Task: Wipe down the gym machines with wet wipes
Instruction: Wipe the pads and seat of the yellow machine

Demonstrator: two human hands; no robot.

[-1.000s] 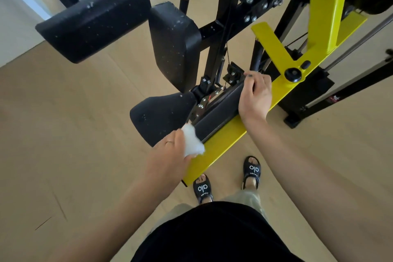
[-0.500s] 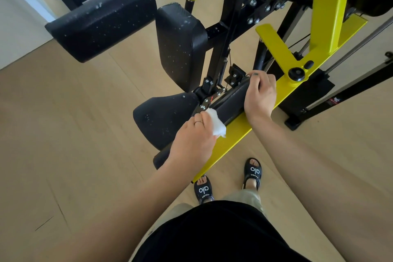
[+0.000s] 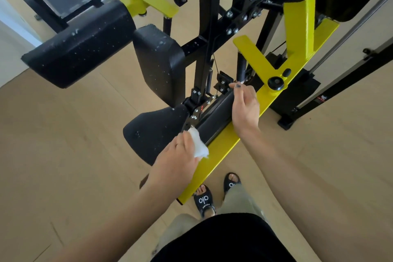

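Two hands work at the middle of the frame on a yellow and black gym machine point(image 3: 297, 34). The left hand point(image 3: 178, 159) has its fingers curled round a bunched white wipe point(image 3: 198, 144), pressed where the black rail point(image 3: 214, 119) meets the bolted bracket beside the seat pad point(image 3: 153, 132). The right hand point(image 3: 244, 108) rests on the far end of that rail, fingers curled over its edge.

To do this stroke well, I would keep the wipe flat against the rail, run it lengthwise, and turn it to a fresh face before the bolts.

Pale specks dot the roller pad point(image 3: 80, 44) at upper left and the back pad point(image 3: 161, 59); both likely need wiping. The wooden floor point(image 3: 63, 155) is light, with a window at the top left.
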